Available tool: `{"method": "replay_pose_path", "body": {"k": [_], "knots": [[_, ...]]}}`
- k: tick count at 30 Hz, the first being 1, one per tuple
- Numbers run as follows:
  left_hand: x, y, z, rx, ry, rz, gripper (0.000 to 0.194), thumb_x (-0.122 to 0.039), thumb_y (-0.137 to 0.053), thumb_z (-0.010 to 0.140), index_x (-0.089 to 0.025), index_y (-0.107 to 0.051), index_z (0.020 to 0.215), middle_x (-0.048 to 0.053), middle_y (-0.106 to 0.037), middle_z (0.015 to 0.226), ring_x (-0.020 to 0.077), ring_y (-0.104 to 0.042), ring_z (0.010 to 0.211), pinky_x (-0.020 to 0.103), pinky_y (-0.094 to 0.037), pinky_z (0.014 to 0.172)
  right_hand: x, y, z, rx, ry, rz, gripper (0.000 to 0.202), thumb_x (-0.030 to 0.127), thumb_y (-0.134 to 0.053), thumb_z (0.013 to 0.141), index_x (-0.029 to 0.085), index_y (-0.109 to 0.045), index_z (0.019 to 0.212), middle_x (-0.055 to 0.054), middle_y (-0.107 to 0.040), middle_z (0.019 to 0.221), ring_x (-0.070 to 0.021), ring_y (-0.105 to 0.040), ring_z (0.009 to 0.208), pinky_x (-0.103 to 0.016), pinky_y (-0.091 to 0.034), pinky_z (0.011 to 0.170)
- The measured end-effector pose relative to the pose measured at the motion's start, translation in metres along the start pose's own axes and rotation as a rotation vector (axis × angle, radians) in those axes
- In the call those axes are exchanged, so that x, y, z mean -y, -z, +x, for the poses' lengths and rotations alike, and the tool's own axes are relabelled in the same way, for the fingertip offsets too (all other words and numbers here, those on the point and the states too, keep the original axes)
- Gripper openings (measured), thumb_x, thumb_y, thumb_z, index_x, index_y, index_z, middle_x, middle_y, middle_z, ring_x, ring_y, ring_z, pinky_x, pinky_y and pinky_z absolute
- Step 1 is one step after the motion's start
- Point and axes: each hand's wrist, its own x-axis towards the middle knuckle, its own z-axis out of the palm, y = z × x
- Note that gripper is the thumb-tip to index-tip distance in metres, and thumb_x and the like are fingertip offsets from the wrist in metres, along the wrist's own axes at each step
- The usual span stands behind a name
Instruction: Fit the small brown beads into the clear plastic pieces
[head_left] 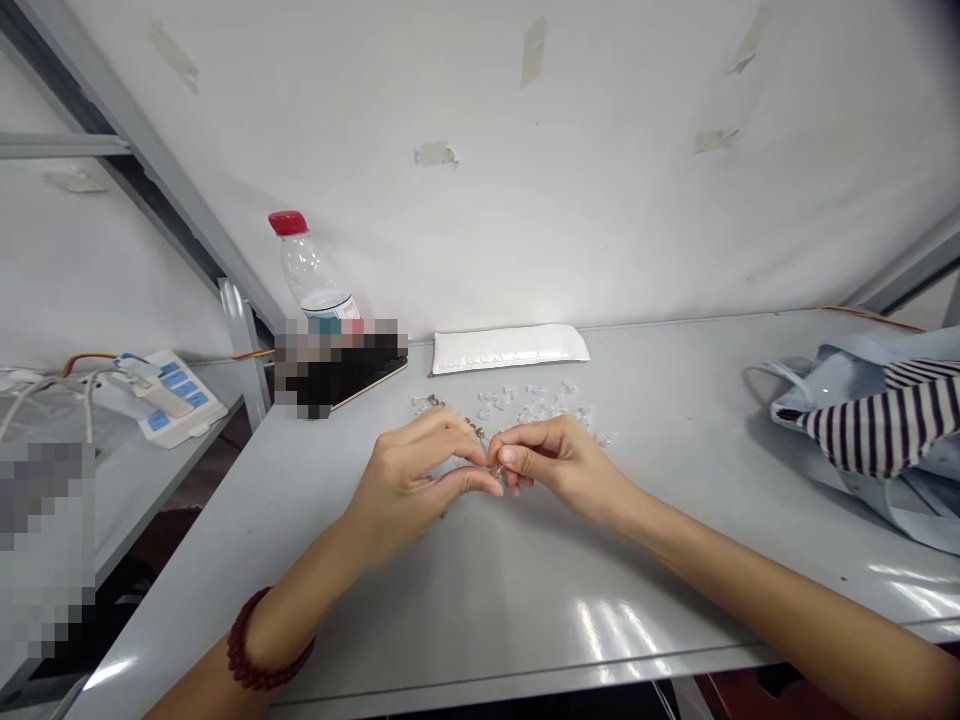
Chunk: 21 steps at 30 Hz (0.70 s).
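Observation:
Over the middle of the grey table, my left hand point(420, 470) and my right hand point(562, 465) meet at the fingertips. Between them is a small shiny, clear-and-brownish piece point(498, 470), too small to name exactly. My right thumb and index finger pinch it, while my left thumb and index finger close around it from the other side. Just beyond my hands lie several small clear pieces point(544, 405), scattered loosely. A few small brownish-gold pieces point(433, 400) lie behind my left hand, which partly hides them.
A white padded envelope point(510, 350) lies against the back wall. To its left are a dark phone-like slab point(360, 375), partly pixelated, and a red-capped bottle point(307, 270). A striped cloth bag point(877, 430) sits at right; a power strip point(176, 400) is on the left shelf.

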Motion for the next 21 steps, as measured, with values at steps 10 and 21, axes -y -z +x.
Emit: {"method": "replay_pose_path", "body": {"k": [10, 21], "knots": [[0.005, 0.020, 0.006, 0.207, 0.320, 0.240, 0.019, -0.034, -0.062, 0.082, -0.022, -0.068, 0.069, 0.002, -0.068, 0.072, 0.0181, -0.059, 0.076, 0.029, -0.044, 0.070, 0.001, 0.006, 0.008, -0.156, 0.149, -0.475, 0.016, 0.031, -0.058, 0.086, 0.019, -0.068, 0.082, -0.003, -0.066, 0.078, -0.0140, -0.055, 0.070, -0.030, -0.044, 0.067], [0.022, 0.052, 0.001, 0.694, 0.671, 0.342, 0.017, -0.027, -0.053, 0.074, -0.018, -0.068, 0.078, 0.004, -0.068, 0.074, 0.0188, -0.061, 0.070, 0.026, -0.042, 0.063, -0.023, 0.017, 0.017, -0.012, 0.406, -1.038, 0.016, 0.023, -0.059, 0.087, 0.015, -0.071, 0.094, -0.009, -0.062, 0.088, -0.0216, -0.048, 0.088, -0.034, -0.043, 0.078]]}}
